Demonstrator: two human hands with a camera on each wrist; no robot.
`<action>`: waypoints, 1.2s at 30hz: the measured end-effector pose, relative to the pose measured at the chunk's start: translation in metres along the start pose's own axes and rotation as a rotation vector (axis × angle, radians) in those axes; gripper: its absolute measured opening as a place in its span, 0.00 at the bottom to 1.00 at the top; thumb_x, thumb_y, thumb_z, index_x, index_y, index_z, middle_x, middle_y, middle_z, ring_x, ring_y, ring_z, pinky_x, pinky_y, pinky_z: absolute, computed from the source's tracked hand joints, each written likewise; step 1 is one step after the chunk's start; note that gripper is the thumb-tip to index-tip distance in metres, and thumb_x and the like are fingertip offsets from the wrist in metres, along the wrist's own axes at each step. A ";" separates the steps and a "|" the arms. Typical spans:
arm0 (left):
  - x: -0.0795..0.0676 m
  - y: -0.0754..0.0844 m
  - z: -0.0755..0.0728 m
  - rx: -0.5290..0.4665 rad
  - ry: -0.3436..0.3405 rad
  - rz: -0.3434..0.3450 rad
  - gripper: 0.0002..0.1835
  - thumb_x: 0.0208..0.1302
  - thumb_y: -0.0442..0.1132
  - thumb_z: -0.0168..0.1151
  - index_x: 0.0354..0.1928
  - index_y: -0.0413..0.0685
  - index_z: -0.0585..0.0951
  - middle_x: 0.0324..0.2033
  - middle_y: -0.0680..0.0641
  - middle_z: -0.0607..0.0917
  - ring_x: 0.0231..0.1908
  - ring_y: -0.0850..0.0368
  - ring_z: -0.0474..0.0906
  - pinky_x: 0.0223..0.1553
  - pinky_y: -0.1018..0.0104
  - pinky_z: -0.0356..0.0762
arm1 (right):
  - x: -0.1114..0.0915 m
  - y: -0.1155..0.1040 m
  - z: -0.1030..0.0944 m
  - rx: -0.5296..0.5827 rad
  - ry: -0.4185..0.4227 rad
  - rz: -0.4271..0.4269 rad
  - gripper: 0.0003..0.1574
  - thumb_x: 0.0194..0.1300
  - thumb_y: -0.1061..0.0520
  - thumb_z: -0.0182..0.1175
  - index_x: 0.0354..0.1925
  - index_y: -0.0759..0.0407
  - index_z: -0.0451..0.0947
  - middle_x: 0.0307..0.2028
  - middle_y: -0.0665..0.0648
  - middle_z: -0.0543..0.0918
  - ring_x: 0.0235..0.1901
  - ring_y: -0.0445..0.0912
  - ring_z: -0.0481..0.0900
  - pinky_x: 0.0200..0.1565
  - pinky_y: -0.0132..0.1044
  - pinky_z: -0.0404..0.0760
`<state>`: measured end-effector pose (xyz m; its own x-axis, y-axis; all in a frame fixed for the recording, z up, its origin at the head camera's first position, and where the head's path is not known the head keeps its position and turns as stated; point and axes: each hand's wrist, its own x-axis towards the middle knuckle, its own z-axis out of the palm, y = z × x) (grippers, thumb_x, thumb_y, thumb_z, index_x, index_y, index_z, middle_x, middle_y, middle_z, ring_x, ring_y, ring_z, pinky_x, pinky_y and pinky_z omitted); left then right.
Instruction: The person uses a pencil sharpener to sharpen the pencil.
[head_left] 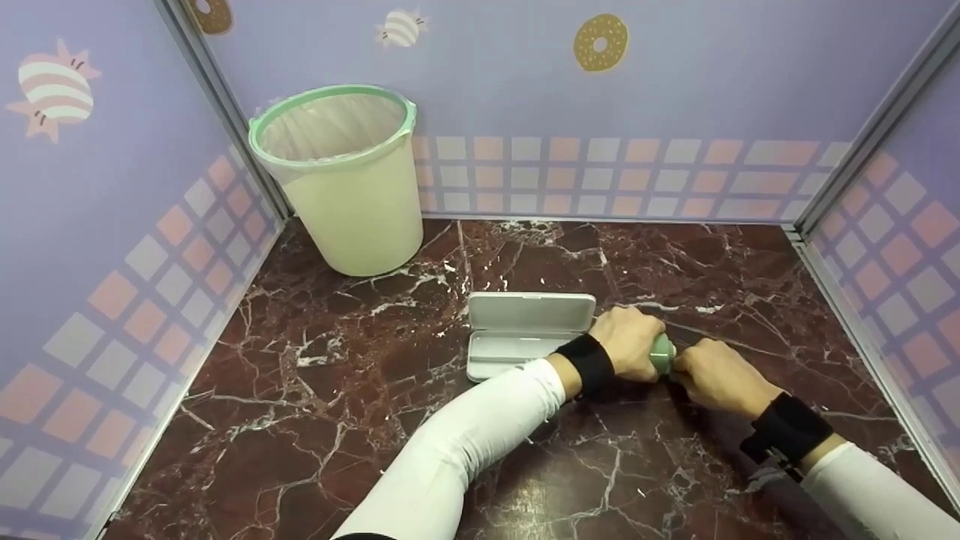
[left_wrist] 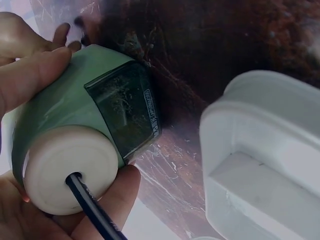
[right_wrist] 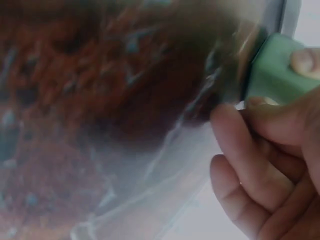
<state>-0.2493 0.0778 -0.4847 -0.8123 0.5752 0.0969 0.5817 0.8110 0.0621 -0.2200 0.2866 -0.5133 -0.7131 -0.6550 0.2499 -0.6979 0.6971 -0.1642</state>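
My left hand [head_left: 628, 341] grips a green pencil sharpener [left_wrist: 60, 107] with a cream round face and a dark see-through shavings bin [left_wrist: 125, 107]. A dark pencil [left_wrist: 92, 207] sticks out of the hole in that face. At the sharpener's opposite end, my right hand [head_left: 724, 379] has its fingers curled, thumb and forefinger pinching the handle end; the handle itself is mostly hidden by the fingers [right_wrist: 232, 132]. Beside the left hand a white pencil case [head_left: 506, 346] lies with its lid [head_left: 532, 311] raised; its inside shows a divider and no pencils in the visible part.
A pale bin [head_left: 360, 210] with a green rim and a clear liner stands at the back left. White scraps [head_left: 450, 267] are scattered on the dark red marbled tabletop [head_left: 315, 420]. Patterned panels [head_left: 495, 82] enclose the left, back and right sides.
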 end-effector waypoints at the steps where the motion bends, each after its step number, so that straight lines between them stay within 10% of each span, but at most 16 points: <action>1: 0.000 0.000 -0.001 0.003 0.001 0.001 0.17 0.51 0.58 0.81 0.40 0.65 0.87 0.33 0.60 0.89 0.33 0.58 0.85 0.30 0.62 0.81 | -0.001 -0.002 -0.003 -0.010 -0.010 -0.006 0.23 0.54 0.68 0.76 0.18 0.46 0.76 0.17 0.42 0.74 0.20 0.37 0.69 0.24 0.41 0.74; 20: 0.003 0.005 -0.006 0.003 -0.027 0.023 0.18 0.51 0.57 0.82 0.42 0.66 0.87 0.35 0.60 0.87 0.36 0.59 0.84 0.32 0.62 0.82 | 0.003 -0.025 -0.069 -0.076 -0.072 -0.003 0.27 0.52 0.69 0.75 0.17 0.41 0.74 0.17 0.37 0.66 0.19 0.34 0.61 0.24 0.33 0.66; 36: 0.003 -0.001 -0.004 0.018 -0.039 0.059 0.19 0.52 0.59 0.83 0.41 0.65 0.86 0.33 0.61 0.86 0.35 0.60 0.83 0.33 0.63 0.82 | 0.032 -0.001 -0.071 -0.122 -0.028 0.069 0.19 0.53 0.66 0.75 0.18 0.44 0.81 0.17 0.43 0.76 0.19 0.42 0.70 0.24 0.50 0.75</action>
<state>-0.2521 0.0779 -0.4807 -0.7776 0.6257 0.0610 0.6283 0.7770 0.0390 -0.2374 0.2862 -0.4373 -0.7617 -0.6110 0.2155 -0.6351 0.7699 -0.0620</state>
